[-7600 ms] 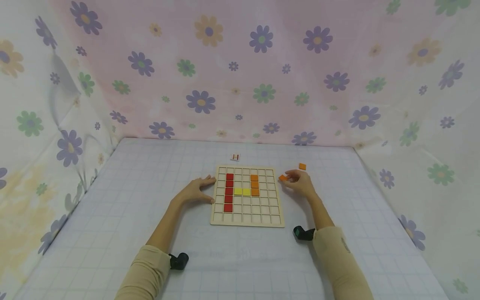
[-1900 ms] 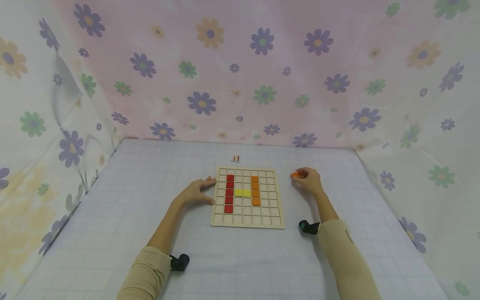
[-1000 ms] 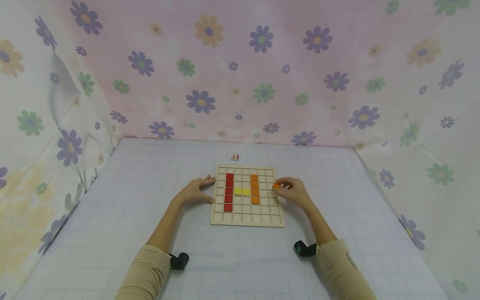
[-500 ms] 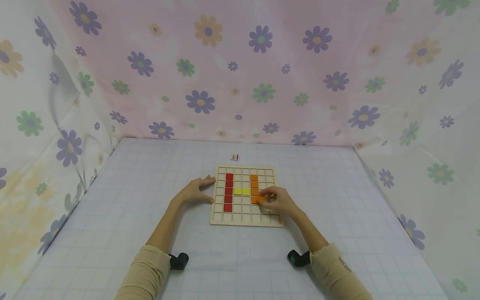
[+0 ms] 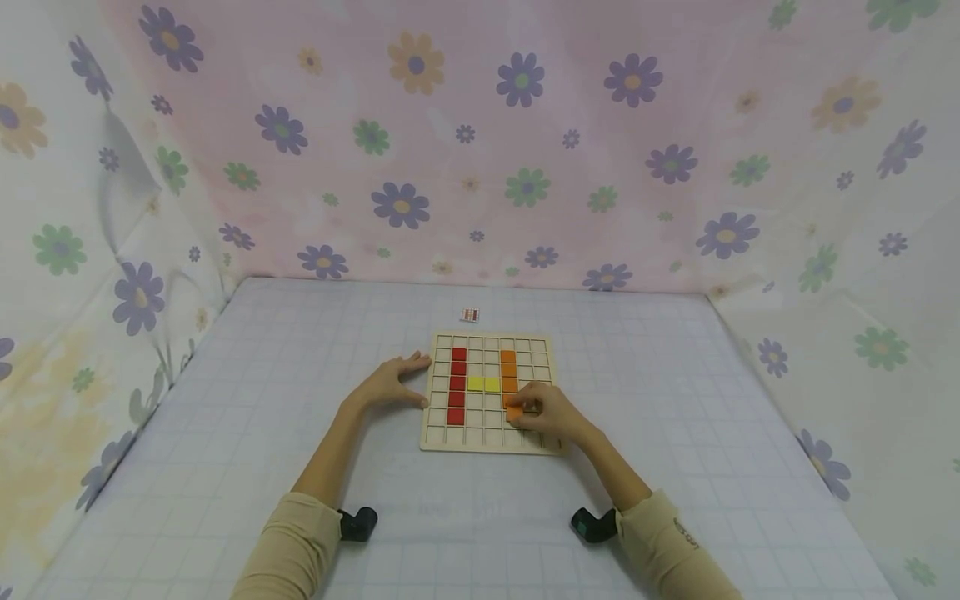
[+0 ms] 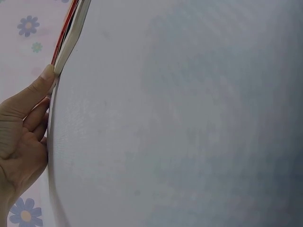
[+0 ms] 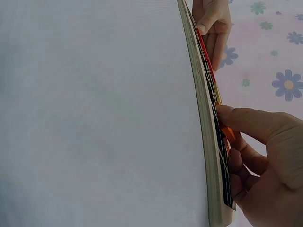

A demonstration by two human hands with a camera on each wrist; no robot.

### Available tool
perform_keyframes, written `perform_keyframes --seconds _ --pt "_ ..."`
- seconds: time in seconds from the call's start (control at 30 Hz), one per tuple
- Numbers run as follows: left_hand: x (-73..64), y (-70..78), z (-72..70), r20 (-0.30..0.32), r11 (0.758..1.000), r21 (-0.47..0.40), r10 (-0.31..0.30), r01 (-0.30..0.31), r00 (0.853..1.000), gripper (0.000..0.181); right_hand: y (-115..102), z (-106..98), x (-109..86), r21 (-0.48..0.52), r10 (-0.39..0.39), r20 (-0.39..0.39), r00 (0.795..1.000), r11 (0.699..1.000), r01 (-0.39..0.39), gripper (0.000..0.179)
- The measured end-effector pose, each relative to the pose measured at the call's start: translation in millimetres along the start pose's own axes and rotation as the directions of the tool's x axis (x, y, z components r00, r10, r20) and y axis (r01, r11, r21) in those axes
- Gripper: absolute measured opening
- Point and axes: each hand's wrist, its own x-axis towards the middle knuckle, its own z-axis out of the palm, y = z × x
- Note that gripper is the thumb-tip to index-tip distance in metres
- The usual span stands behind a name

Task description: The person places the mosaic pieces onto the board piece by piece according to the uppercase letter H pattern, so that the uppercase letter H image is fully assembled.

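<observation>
A wooden grid board [image 5: 480, 440] lies on the table. Several red tiles [image 5: 457, 383] form a column at its left, two yellow tiles [image 5: 483, 383] lie in the middle, and several orange tiles [image 5: 509, 370] make a second column. My left hand [image 5: 384, 385] rests at the board's left edge, thumb and fingers spread and touching it. Over the lower end of the orange column, my right hand [image 5: 553, 412] pinches another orange tile [image 5: 513, 413] between thumb and fingers. The right wrist view shows this tile [image 7: 228, 133] tilted at the board's surface, partly covered by the thumb.
A small pattern card [image 5: 470, 315] lies behind the board. The table is covered with a pale gridded cloth [image 5: 465, 517], and flowered fabric [image 5: 480, 150] hangs behind and at both sides.
A fourth orange tile joined the orange column. My right hand then picked up the last loose orange tile from the table's right and carried it left onto the board. My left hand stayed put.
</observation>
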Motion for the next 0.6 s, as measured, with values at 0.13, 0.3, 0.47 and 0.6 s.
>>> perform_keyframes --seconds 0.13,0.3,0.47,0.6 --pt "-0.6 0.3 0.3 0.004 1.000 0.003 0.003 -0.003 1.000 0.081 -1.6 0.3 -1.1 0.025 -0.007 0.001 1.000 1.000 0.007 0.023" --pt "-1.7 1.3 -0.4 0.003 1.000 0.003 -0.010 0.010 1.000 0.081 -4.7 2.8 -1.4 0.026 0.020 -0.021 1.000 0.999 -0.019 0.025" --pt "-1.7 1.9 -0.7 0.001 1.000 -0.001 -0.012 0.012 1.000 0.082 -6.1 6.6 -0.9 0.012 0.048 -0.049 0.998 0.999 -0.048 0.023" --pt "-1.7 1.1 -0.5 0.003 1.000 -0.001 -0.003 0.003 1.000 0.081 -6.3 8.4 -1.7 -0.001 0.076 -0.052 0.996 0.997 -0.076 0.021"
